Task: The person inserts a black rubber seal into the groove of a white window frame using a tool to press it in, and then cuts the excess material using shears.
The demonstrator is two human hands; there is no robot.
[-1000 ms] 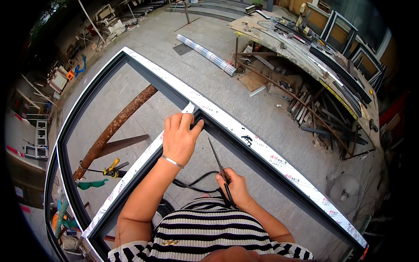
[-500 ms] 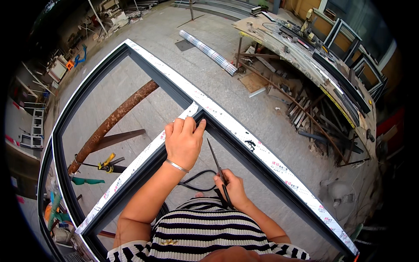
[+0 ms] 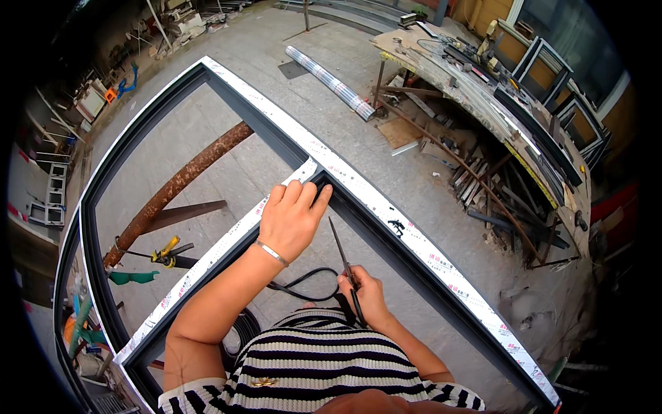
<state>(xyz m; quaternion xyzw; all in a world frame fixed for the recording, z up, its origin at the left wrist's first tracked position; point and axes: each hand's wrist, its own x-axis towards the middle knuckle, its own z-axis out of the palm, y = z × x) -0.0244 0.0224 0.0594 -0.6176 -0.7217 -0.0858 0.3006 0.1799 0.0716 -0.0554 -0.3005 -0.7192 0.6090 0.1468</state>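
The left forearm (image 3: 217,298) extends obliquely forward, its left hand (image 3: 292,219) back uppermost with fingers (image 3: 293,191) directed ahead; the right forearm (image 3: 412,347) angles inward, its right hand (image 3: 368,298) curled closed.

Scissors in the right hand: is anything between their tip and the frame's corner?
Yes, in this view: a fingertip of the left hand sits at the frame's inner corner, just above the scissors' tip in the picture. Nothing else visible blocks that gap.
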